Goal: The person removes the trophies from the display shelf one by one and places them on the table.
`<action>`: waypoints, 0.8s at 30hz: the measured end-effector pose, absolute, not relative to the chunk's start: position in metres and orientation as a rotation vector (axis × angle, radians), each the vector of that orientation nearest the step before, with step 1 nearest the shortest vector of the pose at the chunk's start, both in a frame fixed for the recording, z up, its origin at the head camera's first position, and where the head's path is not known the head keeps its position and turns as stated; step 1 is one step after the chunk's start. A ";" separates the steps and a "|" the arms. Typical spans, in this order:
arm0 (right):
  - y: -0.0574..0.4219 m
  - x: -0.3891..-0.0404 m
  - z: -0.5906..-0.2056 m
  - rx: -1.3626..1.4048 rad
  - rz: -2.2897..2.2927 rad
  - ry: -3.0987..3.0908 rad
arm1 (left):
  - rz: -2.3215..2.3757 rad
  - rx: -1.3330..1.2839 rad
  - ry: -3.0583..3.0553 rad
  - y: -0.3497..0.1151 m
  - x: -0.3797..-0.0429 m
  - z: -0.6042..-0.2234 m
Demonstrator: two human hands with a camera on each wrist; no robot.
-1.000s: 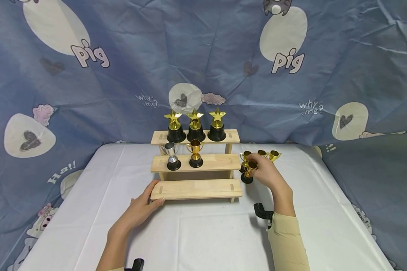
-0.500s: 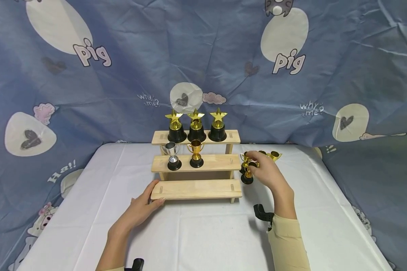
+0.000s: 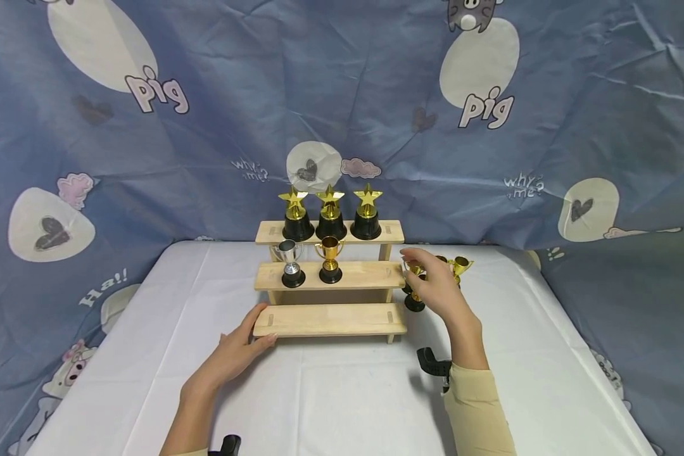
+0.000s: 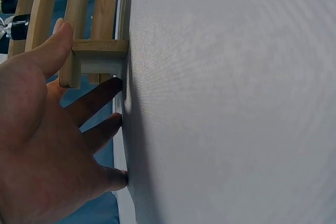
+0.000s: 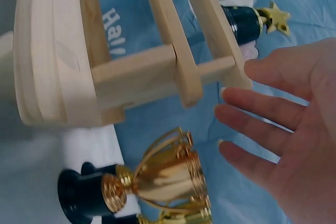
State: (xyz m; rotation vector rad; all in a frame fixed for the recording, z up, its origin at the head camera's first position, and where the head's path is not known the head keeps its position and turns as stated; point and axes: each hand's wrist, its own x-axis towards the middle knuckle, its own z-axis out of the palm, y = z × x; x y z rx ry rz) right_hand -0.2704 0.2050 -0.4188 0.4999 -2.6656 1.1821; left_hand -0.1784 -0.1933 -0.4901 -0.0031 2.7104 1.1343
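Now left grip [image 3: 236, 351] holds as before, thumb and fingers bracketing left end of wooden stand's [image 3: 330, 320] lowest step. Silver cup [image 3: 291, 265], then gold cup [image 3: 330, 261], unmoved on middle step. Front gold trophy [image 3: 415, 301] upright on desk [image 3: 342, 392], just right of stand. My right grip [image 3: 437, 286] has shifted left, fingers apart, holding nothing. So trophy uncollected, I judge.

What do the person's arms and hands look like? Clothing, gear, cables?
Right hand: ungloved; plain beige fabric sleeve ending on the forearm, black bent plastic-looking mount at the cuff. Left hand: ungloved; only a beige cuff edge and part of a black rounded mount show, at frame bottom. No cables visible.
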 end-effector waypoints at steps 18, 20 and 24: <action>0.170 -0.265 -0.420 0.650 1.243 -2.562 | 1.119 0.015 2.732 -0.195 -0.176 -0.493; 0.167 -0.265 -0.420 0.671 1.237 -2.542 | 1.119 0.014 2.731 -0.194 -0.176 -0.493; 0.161 -0.266 -0.418 0.717 1.253 -2.507 | 1.117 0.013 2.735 -0.194 -0.176 -0.491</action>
